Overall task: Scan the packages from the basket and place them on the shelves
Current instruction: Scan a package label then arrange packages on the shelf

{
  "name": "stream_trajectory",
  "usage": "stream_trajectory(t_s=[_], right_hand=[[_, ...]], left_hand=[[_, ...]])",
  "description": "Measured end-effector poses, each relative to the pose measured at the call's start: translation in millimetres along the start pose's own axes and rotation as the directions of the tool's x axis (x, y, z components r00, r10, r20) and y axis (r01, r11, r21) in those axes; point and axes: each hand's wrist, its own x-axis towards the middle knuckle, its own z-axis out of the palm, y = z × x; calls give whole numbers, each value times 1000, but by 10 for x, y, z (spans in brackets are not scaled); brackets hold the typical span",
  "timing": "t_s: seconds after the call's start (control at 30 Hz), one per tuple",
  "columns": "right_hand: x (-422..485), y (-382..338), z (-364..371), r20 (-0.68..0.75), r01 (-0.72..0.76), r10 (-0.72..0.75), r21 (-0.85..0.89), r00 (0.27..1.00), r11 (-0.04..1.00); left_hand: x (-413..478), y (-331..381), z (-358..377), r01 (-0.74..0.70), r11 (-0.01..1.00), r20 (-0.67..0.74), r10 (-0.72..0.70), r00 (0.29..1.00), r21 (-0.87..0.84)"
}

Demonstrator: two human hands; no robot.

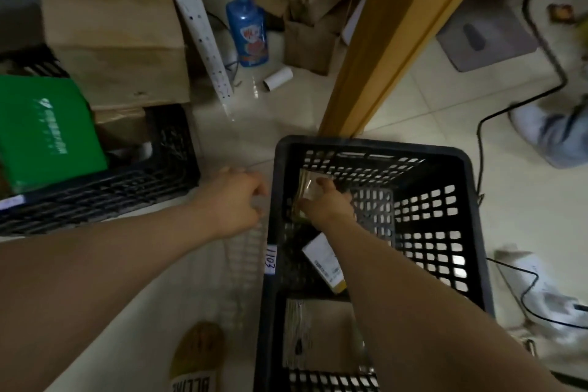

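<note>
A black plastic basket (445, 162) stands on the tiled floor in front of me. My right hand (327, 204) reaches down inside it and grips a small clear-wrapped package (307, 188) against the basket's left wall. A white and yellow box (324, 259) lies lower in the basket, partly under my right forearm. A flat brown package (321, 334) lies at the basket's near end. My left hand (235, 197) hovers just outside the basket's left rim with its fingers curled and nothing visible in it. A white label reading 1103 (271, 259) hangs on that rim.
A second black crate (133, 188) at the left holds a green box (44, 130). Behind it are a big cardboard box (111, 25) and a white perforated shelf post (197, 22). A blue bottle (248, 29), paper roll (277, 78), wooden post (391, 38) and black cable (483, 124) lie beyond.
</note>
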Motion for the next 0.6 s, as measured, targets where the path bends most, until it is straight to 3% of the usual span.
stream_trajectory(t_s=[0.2, 0.4, 0.6], right_hand=[[620, 50, 307, -63, -90, 95, 76, 993, 993], [732, 135, 472, -169, -65, 77, 74, 983, 995], [163, 418, -86, -107, -82, 143, 441, 984, 894]], left_hand=[[410, -205, 310, -87, 994, -7, 87, 996, -70], [520, -200, 399, -105, 991, -45, 102, 994, -78], [145, 44, 214, 30, 997, 167, -18, 986, -65]])
